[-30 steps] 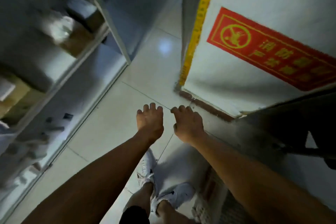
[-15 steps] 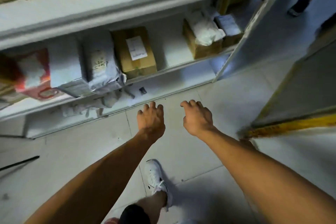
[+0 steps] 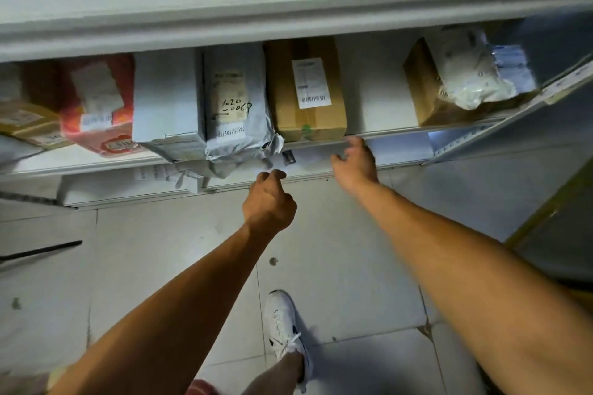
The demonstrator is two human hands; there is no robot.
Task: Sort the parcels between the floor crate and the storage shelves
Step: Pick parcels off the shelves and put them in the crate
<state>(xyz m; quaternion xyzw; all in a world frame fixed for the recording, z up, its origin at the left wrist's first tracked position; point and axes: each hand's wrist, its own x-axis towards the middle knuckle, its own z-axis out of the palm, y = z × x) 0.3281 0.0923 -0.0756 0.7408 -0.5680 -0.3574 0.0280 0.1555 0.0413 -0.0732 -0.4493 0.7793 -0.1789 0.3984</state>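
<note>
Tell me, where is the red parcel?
In the head view, the red plastic-wrapped parcel sits on the left of the middle shelf, between a brown cardboard box and a white box.

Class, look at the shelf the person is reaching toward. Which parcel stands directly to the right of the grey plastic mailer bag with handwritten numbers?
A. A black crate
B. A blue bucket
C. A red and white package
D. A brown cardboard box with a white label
D: the brown cardboard box with its white label stands right beside the grey mailer bag, above the right hand.
</note>
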